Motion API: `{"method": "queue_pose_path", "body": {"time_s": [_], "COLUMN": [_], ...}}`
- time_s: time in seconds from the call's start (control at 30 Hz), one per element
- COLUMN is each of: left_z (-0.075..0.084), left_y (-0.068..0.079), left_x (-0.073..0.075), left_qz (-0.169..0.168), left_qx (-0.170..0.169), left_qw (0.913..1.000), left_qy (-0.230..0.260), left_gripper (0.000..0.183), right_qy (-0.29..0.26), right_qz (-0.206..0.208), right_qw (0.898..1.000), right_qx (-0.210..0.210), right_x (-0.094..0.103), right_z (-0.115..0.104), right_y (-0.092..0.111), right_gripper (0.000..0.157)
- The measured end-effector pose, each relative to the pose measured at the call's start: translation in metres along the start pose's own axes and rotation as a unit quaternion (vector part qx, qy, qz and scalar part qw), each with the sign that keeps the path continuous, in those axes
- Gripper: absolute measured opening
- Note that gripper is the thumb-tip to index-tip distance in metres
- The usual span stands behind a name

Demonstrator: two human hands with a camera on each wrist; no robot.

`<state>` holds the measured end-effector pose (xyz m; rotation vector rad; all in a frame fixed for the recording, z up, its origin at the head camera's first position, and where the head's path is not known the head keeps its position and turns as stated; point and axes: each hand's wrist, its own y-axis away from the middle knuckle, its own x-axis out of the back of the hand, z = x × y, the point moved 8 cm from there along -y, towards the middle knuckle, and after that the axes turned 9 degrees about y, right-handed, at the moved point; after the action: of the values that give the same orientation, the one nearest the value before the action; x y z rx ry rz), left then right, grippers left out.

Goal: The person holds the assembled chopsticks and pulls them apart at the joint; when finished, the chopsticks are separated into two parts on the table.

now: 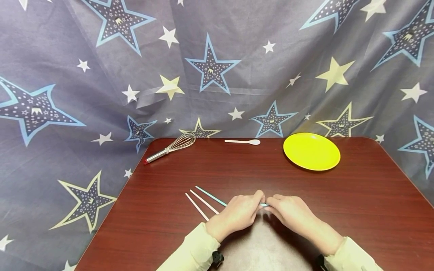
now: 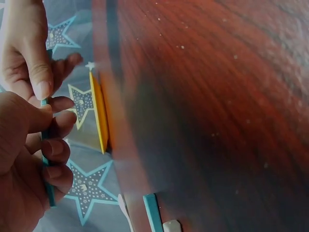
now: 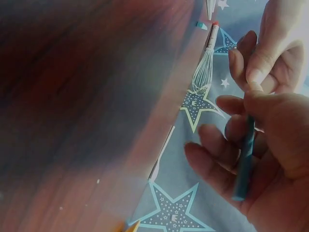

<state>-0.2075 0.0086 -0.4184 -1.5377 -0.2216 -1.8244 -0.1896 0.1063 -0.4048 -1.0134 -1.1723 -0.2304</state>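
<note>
Hands, two: left hand and right hand, fingers curled, each pinching a held blue stick, apparently one piece though mostly covered, above the surface midway between its side edges. Table, reddish-brown. Plate, yellow, far edge, towards right corner. Whisk, far left corner. Loose blue stick and two pale sticks, towards left edge. Spoon, white, along far edge.

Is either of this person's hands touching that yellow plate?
No, in the head view the yellow plate lies apart from the left hand and the right hand, with red-brown tabletop between.
</note>
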Motion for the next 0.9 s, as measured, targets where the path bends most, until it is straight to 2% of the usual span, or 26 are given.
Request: {"method": "queue_pose_path", "body": {"time_s": [0.23, 0.37, 0.6, 0.9], "left_z": [-0.0013, 0.0000, -0.0025, -0.0049], "left_y": [-0.0001, -0.0012, -0.0013, -0.0015], "left_x": [-0.0066, -0.0051, -0.0004, 0.0015], "left_qz": [-0.031, -0.029, -0.017, -0.013], "left_qx": [0.015, 0.006, -0.008, -0.022], "left_qw": [0.9993, 0.9995, 0.9981, 0.9948], "left_qy": [-0.015, -0.010, 0.059, 0.099], "left_gripper": [0.016, 0.021, 0.019, 0.016], "right_qy": [0.008, 0.010, 0.019, 0.010], "right_qz": [-0.035, -0.050, -0.061, -0.039], "right_qw": [0.999, 0.999, 0.998, 0.999], "right_qx": [-0.006, -0.007, -0.008, -0.003], "right_x": [-0.0042, -0.0079, -0.0085, -0.0044], "right_z": [-0.0010, -0.0018, -0.0005, 0.0017], "right_y": [-0.0003, 0.0004, 0.0007, -0.0008], "right_gripper": [0.026, 0.026, 0.028, 0.032]}}
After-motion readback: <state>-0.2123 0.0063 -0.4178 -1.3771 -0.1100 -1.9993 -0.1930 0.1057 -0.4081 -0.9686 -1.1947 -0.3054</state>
